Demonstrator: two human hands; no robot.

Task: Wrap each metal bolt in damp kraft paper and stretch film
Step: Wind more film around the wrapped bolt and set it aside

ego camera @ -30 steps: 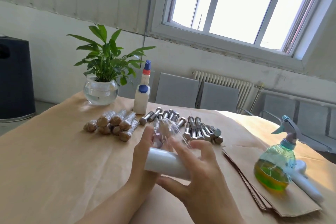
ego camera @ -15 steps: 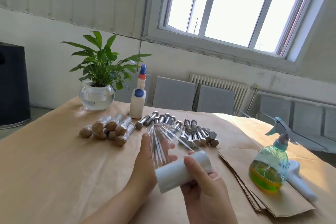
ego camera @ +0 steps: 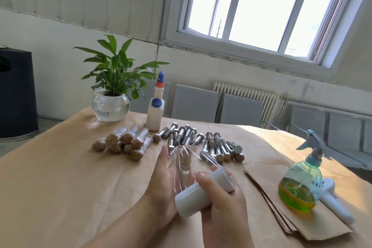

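Note:
My right hand (ego camera: pixel 221 209) grips a white roll of stretch film (ego camera: pixel 201 193) just above the paper-covered table (ego camera: pixel 60 183). A clear strip of film (ego camera: pixel 182 159) runs up from the roll to the fingertips of my left hand (ego camera: pixel 163 183), where its end is gathered and held. The left fingers are straight, and the thumb is blurred behind the film. Several bare metal bolts (ego camera: pixel 213 147) lie in a pile just beyond my hands. Left of them sit several bolts wrapped in kraft paper and film (ego camera: pixel 124 143). No bolt shows in either hand.
A stack of kraft paper sheets (ego camera: pixel 302 225) lies at the right, with a green spray bottle (ego camera: pixel 300 183) and a white handled tool (ego camera: pixel 338 207) on it. A white glue bottle (ego camera: pixel 155 110) and a plant in a glass bowl (ego camera: pixel 110 104) stand at the back.
The right hand has drawn the roll down and toward me, pulling a longer strip of film away from the left hand. The left hand has stayed about where it was.

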